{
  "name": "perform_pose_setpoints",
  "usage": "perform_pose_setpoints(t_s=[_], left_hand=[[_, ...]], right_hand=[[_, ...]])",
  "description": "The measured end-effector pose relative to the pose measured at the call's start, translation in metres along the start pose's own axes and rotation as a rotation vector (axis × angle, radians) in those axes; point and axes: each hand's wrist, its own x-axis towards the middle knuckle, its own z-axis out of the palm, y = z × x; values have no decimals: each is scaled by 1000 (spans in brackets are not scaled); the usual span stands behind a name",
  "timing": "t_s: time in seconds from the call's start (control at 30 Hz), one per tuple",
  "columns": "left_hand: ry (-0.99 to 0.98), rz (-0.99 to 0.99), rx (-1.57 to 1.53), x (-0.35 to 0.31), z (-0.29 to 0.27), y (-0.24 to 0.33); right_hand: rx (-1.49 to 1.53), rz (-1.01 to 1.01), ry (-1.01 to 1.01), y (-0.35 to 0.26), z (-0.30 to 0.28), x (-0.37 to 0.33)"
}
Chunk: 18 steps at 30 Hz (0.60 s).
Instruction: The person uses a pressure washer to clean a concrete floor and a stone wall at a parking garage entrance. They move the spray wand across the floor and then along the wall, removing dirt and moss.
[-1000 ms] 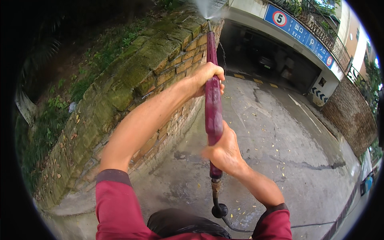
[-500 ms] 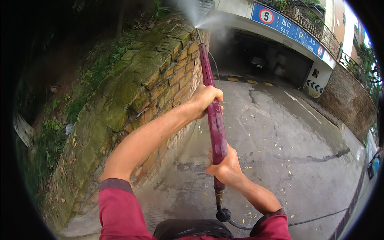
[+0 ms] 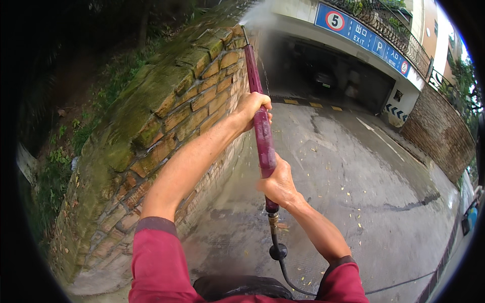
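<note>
I hold a long maroon spray lance (image 3: 258, 106) that points up and away toward the top of a mossy brick wall (image 3: 166, 116). My left hand (image 3: 251, 108) grips the lance partway up its shaft. My right hand (image 3: 277, 183) is closed around its lower grip. A brass fitting and a black hose (image 3: 277, 252) hang from the lance's lower end. White water spray (image 3: 255, 14) bursts from the nozzle against the wall's top edge. Both of my sleeves are red.
A wet concrete driveway (image 3: 353, 192) slopes toward a dark garage entrance (image 3: 328, 76) with a blue sign above it. A second brick wall (image 3: 439, 141) runs along the right. Plants (image 3: 76, 126) grow on the bank to the left. A dark round object (image 3: 242, 288) sits at my waist.
The lance tip has swung left along the wall top, and the spray now hits further left. Both hands keep their grip and have shifted slightly with the lance.
</note>
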Motion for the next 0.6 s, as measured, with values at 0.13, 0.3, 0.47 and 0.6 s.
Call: perform_pose_setpoints(t_s=[0.13, 0.3, 0.47, 0.6], left_hand=[[-1, -9, 66, 32, 20, -1], [42, 26, 119, 49, 45, -11], [23, 8, 102, 51, 52, -14], [6, 26, 97, 57, 42, -2]], right_hand=[[-28, -39, 26, 21, -25, 27], [5, -83, 32, 42, -52, 35], [34, -69, -14, 41, -61, 31], [37, -70, -19, 31, -56, 43]])
